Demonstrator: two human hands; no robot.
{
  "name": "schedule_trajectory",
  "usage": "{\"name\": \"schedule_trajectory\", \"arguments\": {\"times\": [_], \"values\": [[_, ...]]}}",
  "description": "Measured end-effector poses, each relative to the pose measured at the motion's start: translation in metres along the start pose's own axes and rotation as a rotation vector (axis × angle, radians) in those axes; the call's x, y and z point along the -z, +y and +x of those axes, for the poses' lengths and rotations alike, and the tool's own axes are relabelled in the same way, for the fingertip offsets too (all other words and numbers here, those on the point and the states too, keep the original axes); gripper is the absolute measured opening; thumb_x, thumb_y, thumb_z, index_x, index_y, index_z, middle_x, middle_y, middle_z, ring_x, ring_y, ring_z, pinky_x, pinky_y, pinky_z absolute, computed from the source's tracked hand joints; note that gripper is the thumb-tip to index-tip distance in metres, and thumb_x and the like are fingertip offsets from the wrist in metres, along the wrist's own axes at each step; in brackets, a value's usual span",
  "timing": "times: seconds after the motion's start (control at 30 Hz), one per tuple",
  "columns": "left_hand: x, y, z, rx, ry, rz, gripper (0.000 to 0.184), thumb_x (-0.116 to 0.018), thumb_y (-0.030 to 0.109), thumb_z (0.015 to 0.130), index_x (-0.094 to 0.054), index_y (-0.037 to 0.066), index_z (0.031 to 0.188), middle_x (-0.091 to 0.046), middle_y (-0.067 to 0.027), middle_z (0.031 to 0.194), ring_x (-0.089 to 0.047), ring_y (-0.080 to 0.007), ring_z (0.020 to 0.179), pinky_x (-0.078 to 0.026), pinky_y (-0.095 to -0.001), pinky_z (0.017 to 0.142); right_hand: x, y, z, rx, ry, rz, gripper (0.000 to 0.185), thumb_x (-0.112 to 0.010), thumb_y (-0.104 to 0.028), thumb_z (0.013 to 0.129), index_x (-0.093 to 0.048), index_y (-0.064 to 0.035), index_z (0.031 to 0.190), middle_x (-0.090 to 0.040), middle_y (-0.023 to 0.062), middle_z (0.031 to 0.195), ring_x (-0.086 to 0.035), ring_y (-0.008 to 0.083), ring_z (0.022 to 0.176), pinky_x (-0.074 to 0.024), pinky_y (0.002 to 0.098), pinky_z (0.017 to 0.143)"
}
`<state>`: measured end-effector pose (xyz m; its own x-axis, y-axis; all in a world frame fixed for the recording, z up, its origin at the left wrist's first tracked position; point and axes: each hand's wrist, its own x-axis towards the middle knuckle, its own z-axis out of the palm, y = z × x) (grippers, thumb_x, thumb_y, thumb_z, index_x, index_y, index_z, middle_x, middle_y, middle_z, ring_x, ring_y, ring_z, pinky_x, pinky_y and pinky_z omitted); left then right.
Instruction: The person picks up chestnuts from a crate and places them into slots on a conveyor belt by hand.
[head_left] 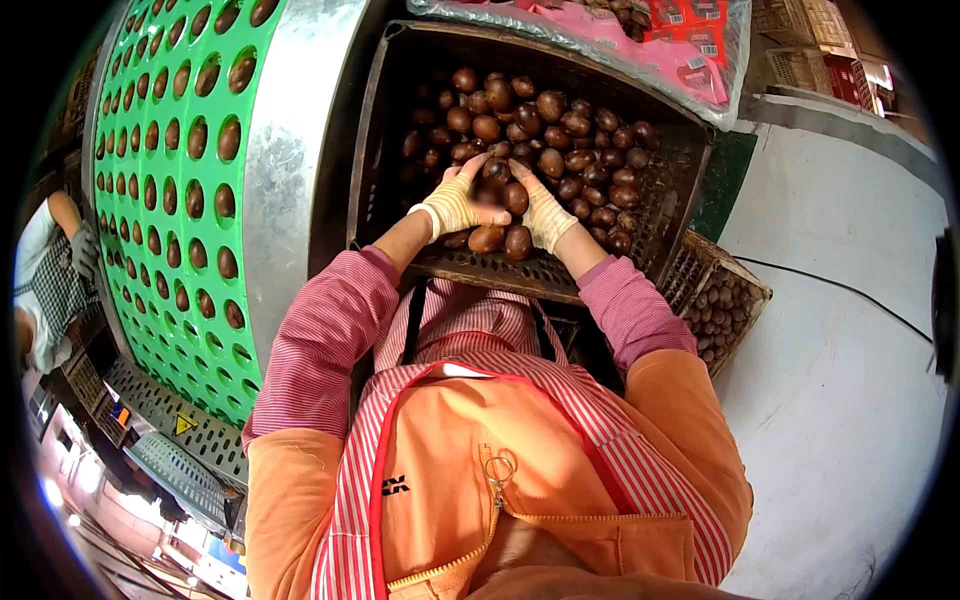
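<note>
Dark brown, glossy eggs [555, 165] lie piled in a dark, worn crate [365, 130] in front of my body. My left hand [455, 205], partly wrapped in pale yellowish cloth with bare fingertips, curls around the left side of a small cluster of eggs. From the right, my right hand [541, 212], wrapped the same way, cups this cluster. Several eggs show between the two hands; a blur hides part of them. Two eggs [487, 239] sit just below the hands, near the crate's front wall.
To the left rises a green panel [172, 110] with rows of oval holes holding brown eggs, edged by a metal band [290, 150]. Red and pink packs [690, 45] lie behind the crate. At right stands another filled crate [720, 310]. A co-worker's gloved hand [84, 252] shows far left.
</note>
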<state>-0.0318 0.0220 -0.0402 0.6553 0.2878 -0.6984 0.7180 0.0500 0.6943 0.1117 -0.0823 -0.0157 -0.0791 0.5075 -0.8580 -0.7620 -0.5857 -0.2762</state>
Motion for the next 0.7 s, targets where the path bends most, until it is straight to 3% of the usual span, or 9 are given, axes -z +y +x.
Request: {"name": "schedule_trajectory", "arguments": {"times": [0.13,0.27,0.3,0.4,0.5,0.57,0.6,0.7], "values": [[0.010,-0.002,0.006,-0.163,0.121,-0.050,0.114,-0.090,0.043,0.057,-0.029,0.018,0.150,-0.031,-0.0219,0.146,-0.035,-0.0391,0.135,-0.035,-0.0460,0.110,-0.013,-0.006,0.013,0.022,-0.071,0.173,0.070,-0.056,-0.059,0.087,-0.043,-0.0162,0.141,-0.045,0.0137,0.140,-0.047,0.0311,0.126,-0.0439,0.0455,0.103],[0.030,0.007,0.004,-0.211,0.110,0.005,0.108,-0.087,0.043,0.059,-0.032,0.020,0.149,-0.035,-0.0233,0.144,-0.036,-0.0404,0.134,-0.035,-0.0457,0.110,-0.019,-0.007,0.022,0.037,-0.119,0.199,0.069,-0.058,-0.063,0.084,-0.050,-0.0160,0.134,-0.056,0.0119,0.127,-0.055,0.0322,0.114,-0.0502,0.0466,0.094],[0.034,0.011,0.001,-0.231,0.101,-0.005,0.108,-0.087,0.043,0.059,-0.033,0.020,0.149,-0.034,-0.0236,0.144,-0.036,-0.0405,0.133,-0.035,-0.0456,0.110,-0.028,-0.013,0.013,-0.016,-0.130,0.238,0.063,-0.052,-0.060,0.088,-0.050,-0.0166,0.134,-0.056,0.0113,0.128,-0.054,0.0312,0.116,-0.0496,0.0470,0.095],[0.046,0.018,-0.004,-0.336,0.113,0.027,0.109,-0.088,0.043,0.058,-0.032,0.019,0.149,-0.033,-0.0237,0.144,-0.037,-0.0410,0.133,-0.036,-0.0452,0.108,-0.029,-0.019,0.015,0.107,-0.150,0.151,0.053,-0.038,-0.051,0.097,-0.047,-0.0177,0.136,-0.055,0.0105,0.132,-0.053,0.0288,0.120,-0.0485,0.0466,0.096],[0.054,0.023,-0.001,-0.423,0.160,0.078,0.111,-0.088,0.045,0.057,-0.034,0.014,0.148,-0.033,-0.0240,0.144,-0.037,-0.0399,0.133,-0.037,-0.0438,0.108,-0.036,-0.026,0.009,0.124,-0.169,0.146,0.063,-0.052,-0.058,0.089,-0.050,-0.0164,0.136,-0.058,0.0078,0.131,-0.055,0.0283,0.119,-0.0477,0.0498,0.097],[0.059,0.030,-0.013,-0.451,0.171,0.050,0.109,-0.088,0.045,0.057,-0.035,0.013,0.147,-0.033,-0.0239,0.145,-0.037,-0.0399,0.133,-0.036,-0.0434,0.109,-0.042,-0.029,0.003,0.119,-0.180,0.116,0.072,-0.053,-0.059,0.087,-0.036,-0.0177,0.143,-0.047,0.0057,0.142,-0.042,0.0254,0.131,-0.0340,0.0527,0.109],[0.061,0.032,-0.020,-0.465,0.182,0.018,0.108,-0.087,0.044,0.057,-0.037,0.013,0.147,-0.034,-0.0244,0.144,-0.038,-0.0399,0.133,-0.036,-0.0424,0.109,-0.033,-0.024,0.009,0.274,-0.192,-0.083,0.074,-0.054,-0.059,0.086,-0.034,-0.0175,0.144,-0.046,0.0053,0.143,-0.040,0.0248,0.132,-0.0322,0.0520,0.111],[0.070,0.035,-0.047,-0.570,0.284,0.044,0.103,-0.083,0.045,0.057,-0.040,0.014,0.145,-0.037,-0.0258,0.140,-0.040,-0.0405,0.131,-0.037,-0.0418,0.108,-0.052,-0.024,-0.004,0.422,-0.192,-0.288,0.068,-0.057,-0.053,0.086,-0.036,-0.0187,0.141,-0.047,0.0051,0.140,-0.043,0.0246,0.129,-0.0343,0.0508,0.109]]}}
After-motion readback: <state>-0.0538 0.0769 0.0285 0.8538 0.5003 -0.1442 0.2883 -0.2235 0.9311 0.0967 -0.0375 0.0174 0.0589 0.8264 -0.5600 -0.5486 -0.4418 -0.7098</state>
